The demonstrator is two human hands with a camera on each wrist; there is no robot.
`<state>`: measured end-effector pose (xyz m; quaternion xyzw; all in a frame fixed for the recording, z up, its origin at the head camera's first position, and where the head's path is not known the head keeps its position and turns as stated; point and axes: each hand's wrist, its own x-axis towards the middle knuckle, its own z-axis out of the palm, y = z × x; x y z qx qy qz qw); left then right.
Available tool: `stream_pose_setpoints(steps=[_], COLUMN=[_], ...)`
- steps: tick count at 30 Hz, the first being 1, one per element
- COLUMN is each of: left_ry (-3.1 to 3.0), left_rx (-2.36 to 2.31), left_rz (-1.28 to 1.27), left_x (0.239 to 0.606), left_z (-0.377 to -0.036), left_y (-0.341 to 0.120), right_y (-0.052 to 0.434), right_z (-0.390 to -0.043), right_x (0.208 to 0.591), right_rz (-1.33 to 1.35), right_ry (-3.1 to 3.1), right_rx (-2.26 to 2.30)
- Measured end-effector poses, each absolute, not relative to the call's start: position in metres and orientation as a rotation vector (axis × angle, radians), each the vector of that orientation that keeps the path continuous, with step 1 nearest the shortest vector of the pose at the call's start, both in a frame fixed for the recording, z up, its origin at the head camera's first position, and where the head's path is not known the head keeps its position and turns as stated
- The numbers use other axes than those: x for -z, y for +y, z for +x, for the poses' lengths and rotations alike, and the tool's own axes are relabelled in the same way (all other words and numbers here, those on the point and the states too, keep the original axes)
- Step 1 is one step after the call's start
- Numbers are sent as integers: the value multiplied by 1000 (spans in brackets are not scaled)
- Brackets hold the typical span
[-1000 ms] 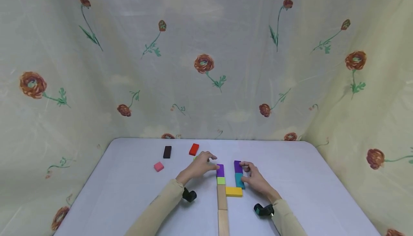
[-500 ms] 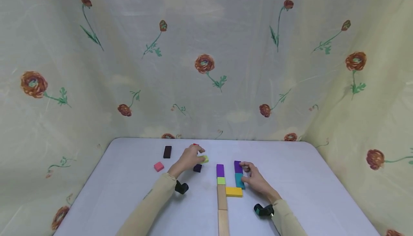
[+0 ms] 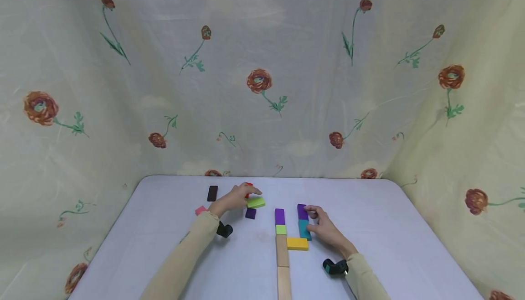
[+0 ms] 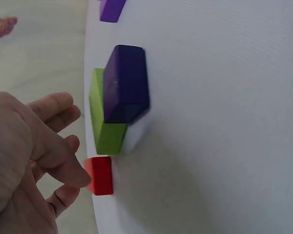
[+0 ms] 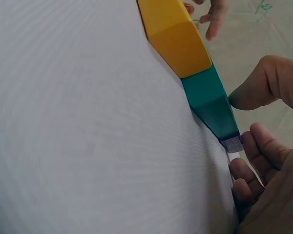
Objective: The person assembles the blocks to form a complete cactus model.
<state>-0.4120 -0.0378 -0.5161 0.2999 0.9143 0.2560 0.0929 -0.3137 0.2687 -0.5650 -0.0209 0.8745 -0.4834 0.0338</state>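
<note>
My left hand [image 3: 235,198] reaches over the red block [image 4: 101,175] at the back of the table, with its thumb tip overlapping the block in the left wrist view. Close to that hand lie a lime green block [image 3: 256,202] and a dark purple block [image 3: 250,213]. My right hand [image 3: 326,230] rests beside a short row, its thumb at the teal block [image 5: 212,105] and a finger at the purple block [image 3: 302,212] behind it. Its fingers are loosely bent, not wrapped round either block. The yellow block [image 3: 297,244] lies crosswise in front of the teal one.
Left of that row runs a line of two plain wooden blocks [image 3: 283,250], a small green block [image 3: 280,230] and a purple block [image 3: 280,216]. A black block [image 3: 212,193] and a pink block [image 3: 200,210] lie at the left. Flowered cloth [image 3: 295,140] hangs behind the white table.
My left hand has moved left and back, from the purple block in the line, past the green block, to the red block. My right hand has stayed in place.
</note>
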Motion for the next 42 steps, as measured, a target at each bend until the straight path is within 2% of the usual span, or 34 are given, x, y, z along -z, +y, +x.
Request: stream_pose_setpoints(steps=[8,23,42], left_ry=[2696,2791,2806], left_rx=[-683,-457,-558], left_rz=[883,918,815], left_x=[526,524,526], left_z=[-409,-411,-421], left_y=[-34,-30,-43], right_y=[267,265,268], right_z=[-312,-311,-313], right_x=[563,563,563], right_rz=[-64,-66,-71], right_ry=[2695,2697,2696], right_rx=[1476,1477,1479])
